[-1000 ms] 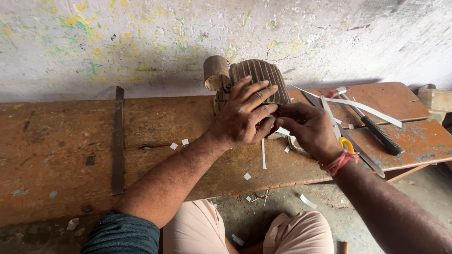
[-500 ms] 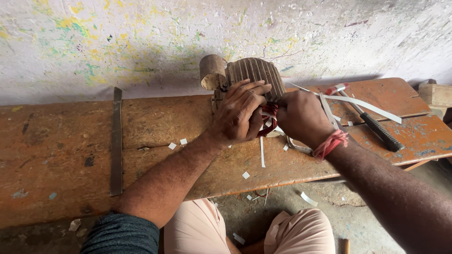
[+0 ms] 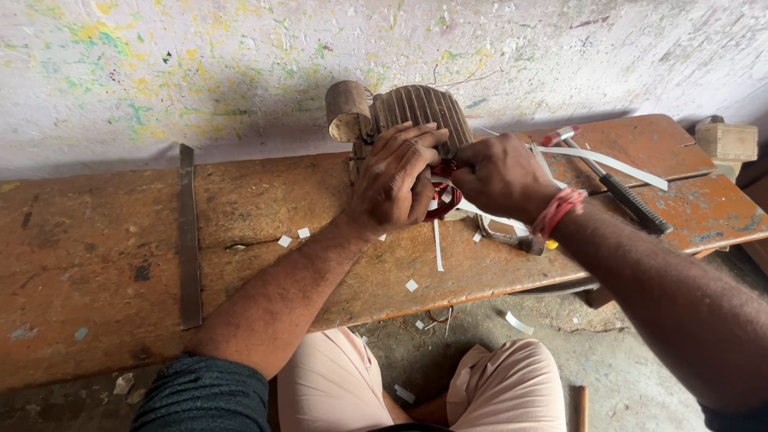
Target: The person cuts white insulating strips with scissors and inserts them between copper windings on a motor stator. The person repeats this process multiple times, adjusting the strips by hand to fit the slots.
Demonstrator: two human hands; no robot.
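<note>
Workbench (image 3: 104, 256): motor (image 3: 420, 112) under both hands (image 3: 396, 180).

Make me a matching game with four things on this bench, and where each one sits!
Things:
1. ribbed grey metal motor housing
2. long flat metal strip
3. black-handled tool
4. small light wooden block

Places:
A. far left of the bench
B. under both hands, against the wall
C. past the bench's right end
D. right part of the bench, lying slantwise

Pairs: 1-B, 2-A, 3-D, 4-C
</note>
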